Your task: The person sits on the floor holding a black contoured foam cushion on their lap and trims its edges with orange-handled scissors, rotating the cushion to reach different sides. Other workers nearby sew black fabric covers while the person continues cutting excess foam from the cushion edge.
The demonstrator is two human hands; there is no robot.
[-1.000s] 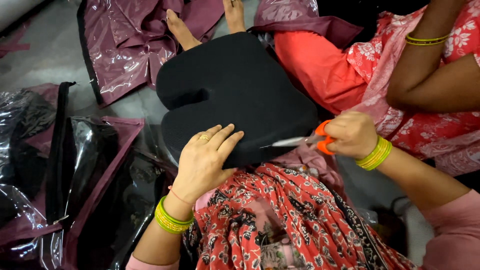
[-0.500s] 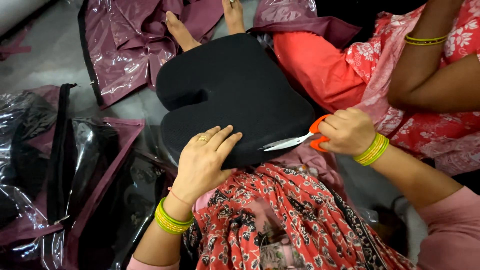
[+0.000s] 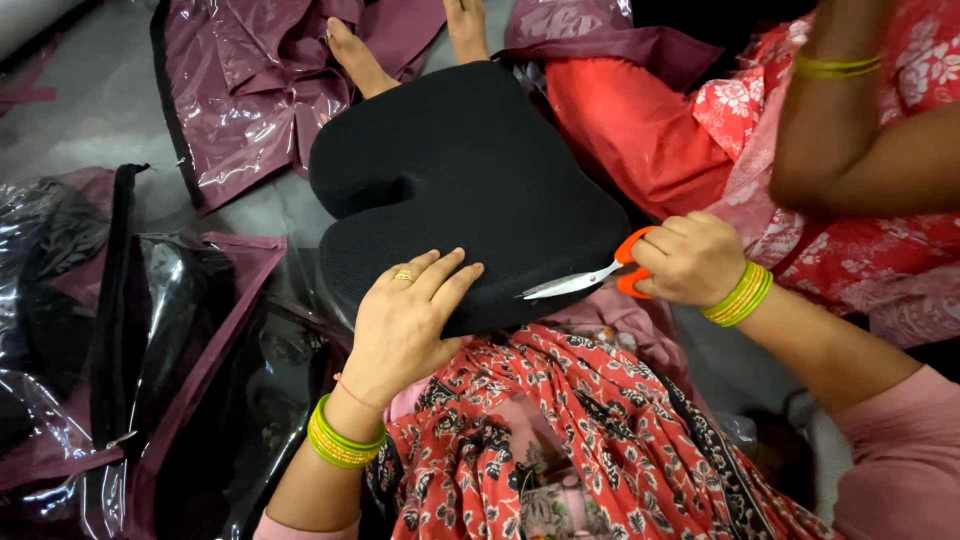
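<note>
Black mesh cushion (image 3: 470, 190); left hand (image 3: 405, 325) flat on it; right hand (image 3: 690, 260) gripping orange-handled scissors (image 3: 585, 280)

Black cushion (image 3: 470, 190), orange-handled scissors (image 3: 590, 278) (maroon covers (image 3: 260, 90))

The left hand (image 3: 405, 325) lies palm down, fingers spread and pointing toward one o'clock, with the fingertips flattened and the thumb tucked along the nine o'clock side. A ring sits on one finger. Its wrist is bent slightly back, ringed by a stack of yellow-green bangles and a thin red thread, and the bare forearm runs down toward seven o'clock to a pink sleeve edge. The right hand (image 3: 688, 258) is curled into a closed grip, knuckles up, thumb side facing nine o'clock. Yellow-green bangles circle that wrist too. The right forearm stretches toward four o'clock, bare to the elbow, where a pink sleeve covers the upper arm.
</note>
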